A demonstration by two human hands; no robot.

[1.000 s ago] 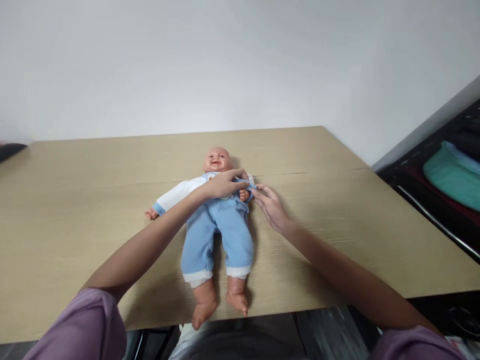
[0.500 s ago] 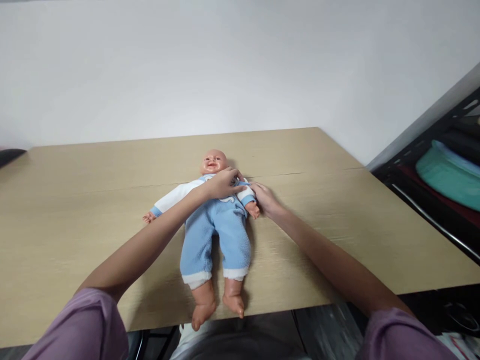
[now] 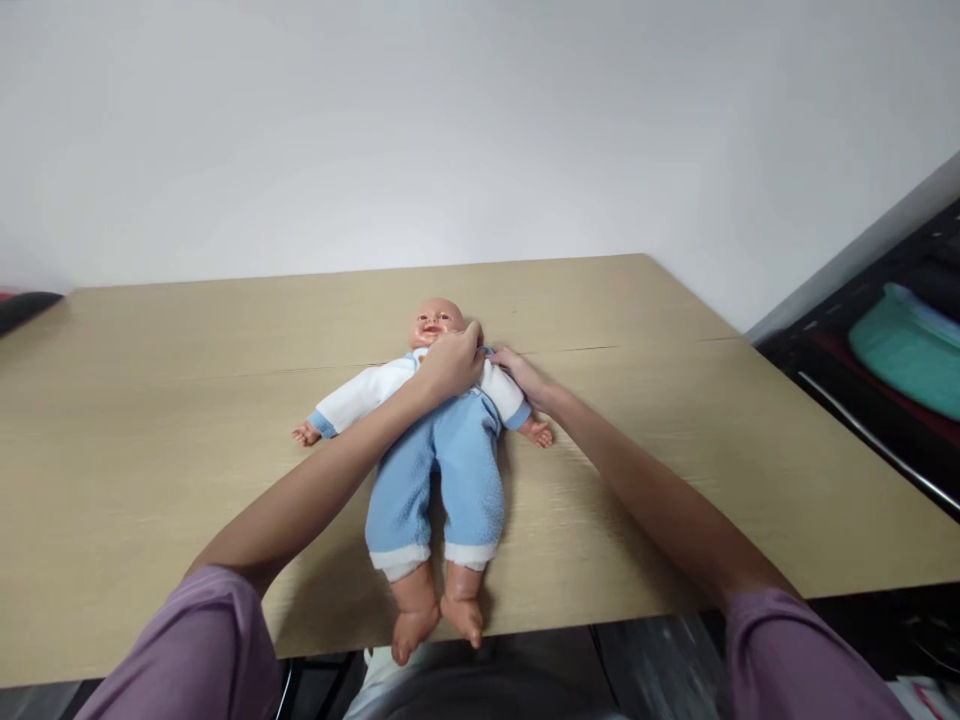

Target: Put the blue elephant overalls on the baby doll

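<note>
A baby doll (image 3: 439, 316) lies on its back on the table, head away from me and bare feet at the near edge. It wears a blue fleece outfit (image 3: 471, 470) with white sleeves and white leg cuffs. My left hand (image 3: 452, 364) reaches across the doll's chest, its fingers closed on the outfit near the shoulder on the right side of the picture. Right beside it, my right hand (image 3: 523, 374) grips the cloth at that same shoulder, above the sleeve. The fingertips of both hands are partly hidden, as is the cloth between them.
The wooden table (image 3: 187, 330) has a seam running across it and meets a pale wall (image 3: 375, 130). At the right stands a black rack (image 3: 862, 400) holding a teal item (image 3: 907, 350). A dark object (image 3: 26, 310) shows at the far left.
My left hand has shifted up toward the doll's neck and its fingers have curled closed. My right hand has moved up to the shoulder. The doll's arm beside it now points outward.
</note>
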